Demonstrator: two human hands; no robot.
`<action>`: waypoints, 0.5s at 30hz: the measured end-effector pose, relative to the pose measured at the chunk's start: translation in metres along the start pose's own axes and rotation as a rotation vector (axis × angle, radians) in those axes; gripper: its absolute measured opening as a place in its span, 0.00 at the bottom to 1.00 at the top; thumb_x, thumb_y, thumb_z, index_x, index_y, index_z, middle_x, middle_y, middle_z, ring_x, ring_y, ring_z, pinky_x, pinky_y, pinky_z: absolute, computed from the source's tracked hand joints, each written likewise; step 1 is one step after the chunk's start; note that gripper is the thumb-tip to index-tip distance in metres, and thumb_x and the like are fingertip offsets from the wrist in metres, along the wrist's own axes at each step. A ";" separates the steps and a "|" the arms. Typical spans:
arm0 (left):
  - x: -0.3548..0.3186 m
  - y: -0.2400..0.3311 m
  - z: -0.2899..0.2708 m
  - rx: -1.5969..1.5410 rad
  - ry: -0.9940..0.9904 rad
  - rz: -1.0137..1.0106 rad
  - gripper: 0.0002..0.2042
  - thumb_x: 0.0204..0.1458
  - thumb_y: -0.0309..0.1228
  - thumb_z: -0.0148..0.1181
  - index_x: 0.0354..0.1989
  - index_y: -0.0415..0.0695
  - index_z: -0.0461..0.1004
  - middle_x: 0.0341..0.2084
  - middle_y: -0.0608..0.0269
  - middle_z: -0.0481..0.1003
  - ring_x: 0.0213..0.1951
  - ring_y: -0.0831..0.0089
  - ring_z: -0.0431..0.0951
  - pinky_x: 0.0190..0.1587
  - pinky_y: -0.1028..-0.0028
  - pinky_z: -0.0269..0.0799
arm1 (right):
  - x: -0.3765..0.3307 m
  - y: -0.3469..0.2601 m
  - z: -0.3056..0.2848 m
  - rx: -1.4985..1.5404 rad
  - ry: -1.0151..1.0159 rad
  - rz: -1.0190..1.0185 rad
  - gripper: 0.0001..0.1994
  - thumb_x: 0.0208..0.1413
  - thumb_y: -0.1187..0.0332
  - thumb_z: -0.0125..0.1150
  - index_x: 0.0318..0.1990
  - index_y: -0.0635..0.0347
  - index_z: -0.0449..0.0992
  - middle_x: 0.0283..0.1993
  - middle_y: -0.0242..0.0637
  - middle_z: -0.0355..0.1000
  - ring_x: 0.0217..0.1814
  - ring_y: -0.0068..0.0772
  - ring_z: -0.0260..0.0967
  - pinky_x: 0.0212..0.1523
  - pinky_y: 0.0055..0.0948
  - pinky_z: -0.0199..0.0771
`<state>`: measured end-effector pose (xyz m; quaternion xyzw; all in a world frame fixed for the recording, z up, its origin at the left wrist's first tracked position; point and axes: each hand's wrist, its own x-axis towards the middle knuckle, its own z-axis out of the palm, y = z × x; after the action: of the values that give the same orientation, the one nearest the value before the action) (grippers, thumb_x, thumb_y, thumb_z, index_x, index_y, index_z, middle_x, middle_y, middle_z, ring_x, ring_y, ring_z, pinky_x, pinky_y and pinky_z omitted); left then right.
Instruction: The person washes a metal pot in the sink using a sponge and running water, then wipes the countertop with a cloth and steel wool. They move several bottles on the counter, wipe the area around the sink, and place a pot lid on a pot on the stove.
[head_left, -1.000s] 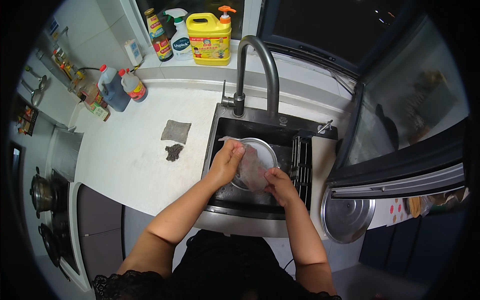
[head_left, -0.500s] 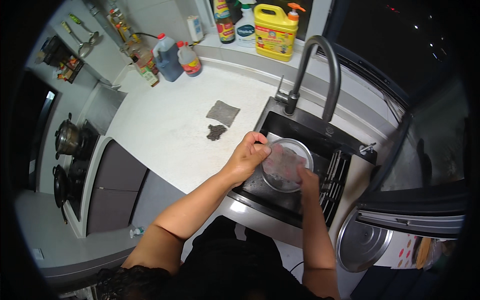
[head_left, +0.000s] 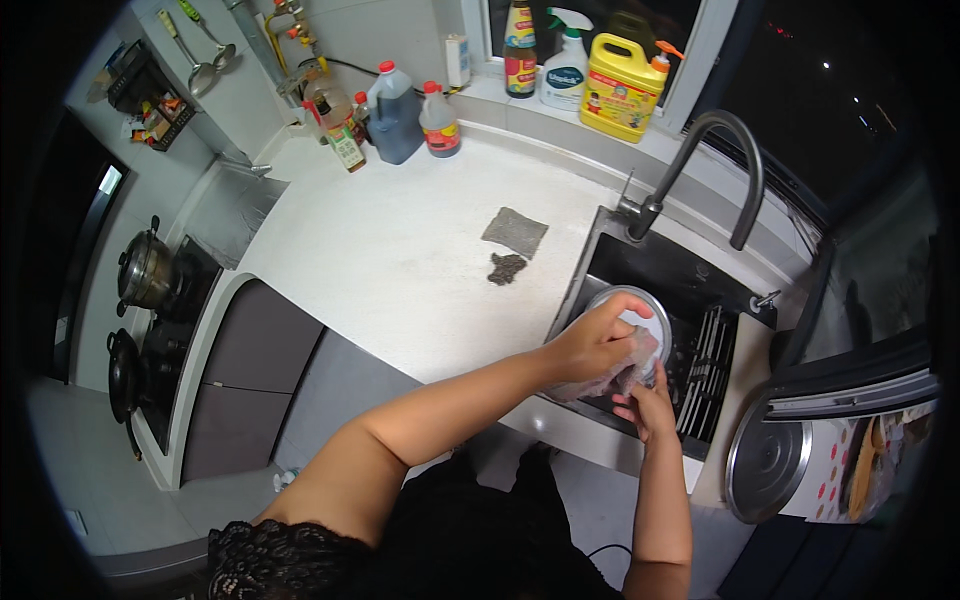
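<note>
Over the black sink (head_left: pixel 640 262), my two hands grip a thin, see-through greyish-pink cloth (head_left: pixel 606 385). My left hand (head_left: pixel 598 342) has its fingers pinched on the bunched upper part, thumb side toward the sink's far end. Below it, my right hand (head_left: pixel 648 408) grasps the cloth's right side, some fingers curled under it. A round metal-rimmed bowl (head_left: pixel 664 325) with a pale inside stands in the sink beneath my hands, partly hidden by them. On the white counter lie a flat grey cloth square (head_left: pixel 516 232) and a small dark clump (head_left: pixel 506 268) just below it.
A tall curved faucet (head_left: pixel 708 125) rises behind the sink, with a slatted rack (head_left: pixel 703 370) at its right side. Bottles, including a blue-tinted jug (head_left: pixel 396 120), and a yellow container (head_left: pixel 622 92) line the back. A round metal lid (head_left: pixel 768 465) stands right of the sink.
The cloth was spread flat between my hands over the bowl; now it is bunched and folded. My left hand has moved over the bowl and my right hand lower. The view has shifted left.
</note>
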<state>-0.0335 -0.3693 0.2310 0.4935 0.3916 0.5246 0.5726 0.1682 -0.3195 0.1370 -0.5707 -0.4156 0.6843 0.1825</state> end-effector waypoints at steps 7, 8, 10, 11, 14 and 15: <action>-0.036 0.018 -0.031 -0.116 -0.074 0.069 0.18 0.58 0.23 0.49 0.57 0.40 0.56 0.38 0.54 0.77 0.41 0.78 0.75 0.46 0.74 0.70 | -0.031 0.013 0.053 0.187 -0.034 0.054 0.17 0.54 0.51 0.59 0.45 0.49 0.74 0.34 0.25 0.71 0.21 0.18 0.62 0.19 0.20 0.55; -0.039 0.020 -0.036 -0.116 -0.074 0.067 0.18 0.58 0.24 0.50 0.57 0.40 0.57 0.39 0.54 0.77 0.41 0.77 0.75 0.46 0.74 0.70 | -0.037 0.010 0.059 0.309 0.001 0.033 0.15 0.54 0.53 0.59 0.45 0.48 0.74 0.36 0.24 0.72 0.27 0.19 0.65 0.23 0.22 0.59; -0.045 0.025 -0.048 -0.127 -0.044 0.046 0.19 0.58 0.25 0.51 0.57 0.40 0.59 0.40 0.55 0.78 0.41 0.76 0.76 0.46 0.73 0.71 | -0.038 0.001 0.054 0.515 -0.012 -0.012 0.12 0.52 0.58 0.60 0.44 0.45 0.72 0.44 0.21 0.73 0.45 0.23 0.67 0.38 0.31 0.64; -0.047 0.027 -0.055 -0.148 -0.021 0.029 0.19 0.58 0.25 0.52 0.57 0.41 0.60 0.41 0.55 0.78 0.41 0.76 0.76 0.47 0.72 0.71 | -0.034 0.002 0.043 0.582 0.050 -0.053 0.13 0.51 0.59 0.61 0.44 0.45 0.72 0.45 0.22 0.73 0.43 0.23 0.69 0.38 0.28 0.63; -0.048 0.031 -0.079 0.225 0.220 0.033 0.16 0.55 0.20 0.51 0.54 0.41 0.69 0.33 0.63 0.79 0.36 0.80 0.76 0.42 0.78 0.73 | -0.041 -0.012 0.024 0.749 0.089 -0.252 0.13 0.52 0.61 0.62 0.44 0.52 0.74 0.44 0.31 0.75 0.47 0.30 0.71 0.47 0.36 0.71; -0.048 0.034 -0.087 0.307 0.279 -0.010 0.18 0.55 0.20 0.52 0.55 0.42 0.70 0.30 0.66 0.78 0.35 0.81 0.76 0.41 0.80 0.72 | -0.045 -0.020 0.021 0.773 0.058 -0.314 0.13 0.53 0.64 0.62 0.45 0.54 0.74 0.47 0.33 0.74 0.49 0.30 0.71 0.49 0.36 0.71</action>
<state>-0.1316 -0.4047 0.2427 0.4955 0.5448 0.5194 0.4334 0.1563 -0.3479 0.1811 -0.4091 -0.2051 0.7372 0.4971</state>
